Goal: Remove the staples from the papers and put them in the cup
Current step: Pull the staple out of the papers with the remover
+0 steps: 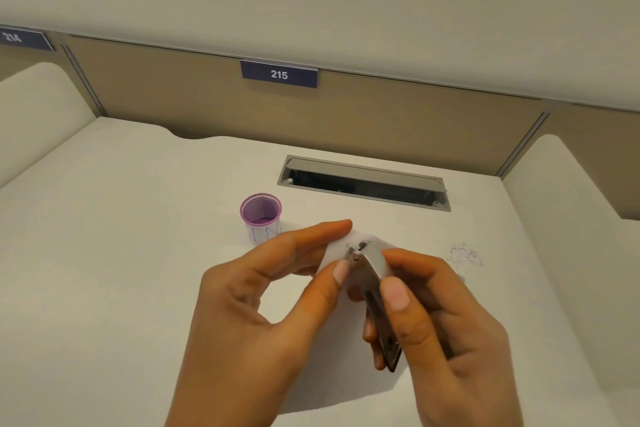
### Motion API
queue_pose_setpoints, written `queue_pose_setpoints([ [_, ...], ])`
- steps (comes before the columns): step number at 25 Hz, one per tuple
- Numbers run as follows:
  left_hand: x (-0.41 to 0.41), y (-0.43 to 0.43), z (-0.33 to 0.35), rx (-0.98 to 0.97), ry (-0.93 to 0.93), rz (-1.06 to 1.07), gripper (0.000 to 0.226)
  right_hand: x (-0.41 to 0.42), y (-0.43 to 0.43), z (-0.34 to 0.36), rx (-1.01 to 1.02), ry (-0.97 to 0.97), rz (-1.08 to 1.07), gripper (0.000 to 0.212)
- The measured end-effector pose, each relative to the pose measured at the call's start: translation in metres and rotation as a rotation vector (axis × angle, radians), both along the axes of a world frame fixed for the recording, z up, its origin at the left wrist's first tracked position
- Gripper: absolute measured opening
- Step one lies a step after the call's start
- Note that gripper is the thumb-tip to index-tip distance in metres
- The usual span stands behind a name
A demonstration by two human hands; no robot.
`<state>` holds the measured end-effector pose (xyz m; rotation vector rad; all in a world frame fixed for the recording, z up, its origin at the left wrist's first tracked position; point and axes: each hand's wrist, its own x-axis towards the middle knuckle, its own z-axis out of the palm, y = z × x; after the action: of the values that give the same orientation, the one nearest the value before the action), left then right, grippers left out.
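So the person was partway through prying one out. The left hand (277,288) pinched a corner of the papers (337,246) between thumb and forefinger and held it a bit off the desk (138,253), other fingers loosely curled. The right hand (443,322) was wrapped round a grey metal tool (375,265), thumb pressed on its side, tip right at the staple (360,246). Couldn't tell if the tip was under the staple or just touching it.

My guess is the next bit needed a gentle levering pull so the sheet wouldn't tear. After that, the tiny thing had to be picked up and carried to the purple mesh cup (260,215). The cup stood upright just beyond the left fingertips, nothing blocking it.

Off to the right was a patch of dark specks (465,255), maybe loose staples, too small to say. Behind that was an open cable hatch (363,184), an easy place to lose a staple, and a "215" sign (279,74) on the partition.
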<state>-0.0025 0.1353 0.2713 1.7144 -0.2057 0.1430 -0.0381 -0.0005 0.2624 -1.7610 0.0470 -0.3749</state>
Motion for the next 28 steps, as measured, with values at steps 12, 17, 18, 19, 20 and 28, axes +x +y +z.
queue_pose_setpoints([
  [12, -0.017, -0.012, -0.001, 0.137, -0.295, 0.114, 0.043, -0.011, -0.003, 0.003, -0.13, -0.037, -0.106, 0.043],
  [17, -0.019, -0.013, -0.001, 0.182, -0.344, 0.107, 0.05, -0.015, 0.001, 0.002, -0.084, -0.062, -0.141, 0.053],
  [18, -0.02, -0.012, -0.001, 0.171, -0.335, 0.102, 0.05, -0.015, 0.002, 0.001, -0.074, -0.065, -0.147, 0.053],
  [19, -0.02, -0.012, 0.0, 0.151, -0.312, 0.099, 0.049, -0.016, 0.003, 0.001, -0.067, -0.069, -0.151, 0.053],
  [20, -0.021, -0.012, 0.0, 0.125, -0.276, 0.095, 0.048, -0.016, 0.004, 0.001, -0.061, -0.073, -0.154, 0.052],
  [28, -0.021, -0.012, 0.009, -0.1, 0.098, 0.003, 0.038, -0.016, -0.001, 0.014, 0.133, -0.024, -0.048, 0.045],
])
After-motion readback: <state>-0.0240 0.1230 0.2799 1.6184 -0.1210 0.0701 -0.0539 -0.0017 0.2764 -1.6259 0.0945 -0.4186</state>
